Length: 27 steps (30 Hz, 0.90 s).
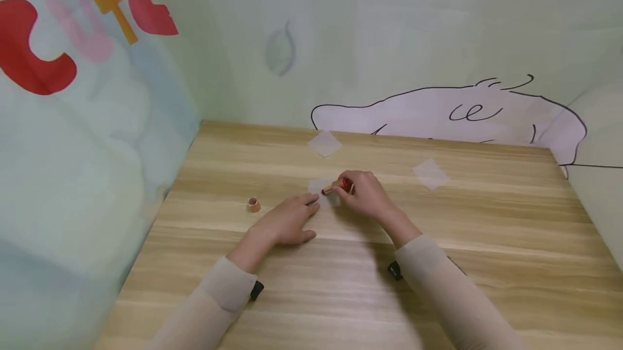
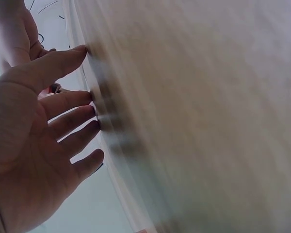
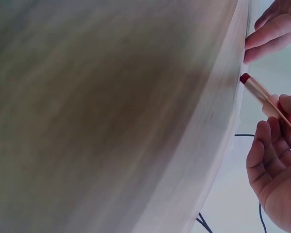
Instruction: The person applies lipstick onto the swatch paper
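Now, head view, right hand (image 1: 362, 192): pinches lipstick (image 1: 333, 187), red tip at the nearest paper square (image 1: 317, 185).
Head view, left hand (image 1: 290, 220): rests with fingers extended, slightly apart, beside the tip; probably best to steady the square lightly and keep pressure soft, even.
Head view, cap (image 1: 253, 205): stands open end up, well left.
Left wrist view, lipstick: mostly hidden behind fingers, fingertips seemingly down on tabletop (image 2: 199, 111).
Right wrist view, lipstick: slants to tabletop; tip contact hard to confirm; right hand cut off at frame edge.
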Each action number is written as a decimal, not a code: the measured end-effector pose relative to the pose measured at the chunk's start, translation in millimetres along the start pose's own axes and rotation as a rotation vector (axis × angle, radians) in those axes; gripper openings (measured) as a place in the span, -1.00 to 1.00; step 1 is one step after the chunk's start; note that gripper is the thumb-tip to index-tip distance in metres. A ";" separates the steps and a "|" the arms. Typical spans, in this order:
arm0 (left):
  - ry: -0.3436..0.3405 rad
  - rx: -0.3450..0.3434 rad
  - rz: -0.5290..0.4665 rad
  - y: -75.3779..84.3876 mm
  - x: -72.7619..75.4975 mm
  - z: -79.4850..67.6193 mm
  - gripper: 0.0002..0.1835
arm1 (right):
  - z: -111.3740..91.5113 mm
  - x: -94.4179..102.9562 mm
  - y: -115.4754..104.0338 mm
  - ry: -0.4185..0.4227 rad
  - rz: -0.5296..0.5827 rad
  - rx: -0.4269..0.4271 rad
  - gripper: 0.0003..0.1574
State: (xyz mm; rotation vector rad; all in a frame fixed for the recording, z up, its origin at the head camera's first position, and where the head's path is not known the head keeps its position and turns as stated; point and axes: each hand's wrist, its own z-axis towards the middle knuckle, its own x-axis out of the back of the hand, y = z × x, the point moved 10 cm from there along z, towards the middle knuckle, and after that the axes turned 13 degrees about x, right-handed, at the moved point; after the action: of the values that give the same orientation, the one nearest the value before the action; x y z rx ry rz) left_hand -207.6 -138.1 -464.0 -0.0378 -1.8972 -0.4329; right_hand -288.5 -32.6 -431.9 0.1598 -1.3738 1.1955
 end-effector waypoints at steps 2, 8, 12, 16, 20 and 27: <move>0.001 0.007 -0.005 -2.9 -0.6 -0.7 -0.27 | 0.9 -2.9 -1.1 -0.013 0.004 0.010 -0.85; -0.002 0.024 -0.028 -9.4 -3.1 -0.6 -0.28 | 1.6 -9.5 -3.3 -0.046 0.005 0.030 -0.85; 0.000 0.039 -0.039 -14.9 -4.9 0.9 -0.28 | 3.6 -13.8 -2.7 -0.067 0.006 0.031 -0.86; 0.015 0.044 -0.043 -20.3 -6.2 2.0 -0.29 | 6.4 -18.1 -2.1 -0.069 -0.006 0.043 -0.85; 0.028 0.029 -0.051 -23.5 -9.0 1.1 -0.30 | 6.3 -22.7 2.4 -0.050 0.019 0.031 -0.83; 0.054 0.006 -0.064 -25.0 -9.5 3.5 -0.32 | 1.3 -5.6 12.4 0.113 0.118 -0.003 -0.82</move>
State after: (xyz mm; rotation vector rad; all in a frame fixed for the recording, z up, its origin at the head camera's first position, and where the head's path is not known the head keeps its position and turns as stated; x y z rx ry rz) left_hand -213.1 -158.6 -480.7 0.0388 -1.8503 -0.4675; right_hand -296.9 -31.0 -442.5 0.0086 -1.3003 1.2808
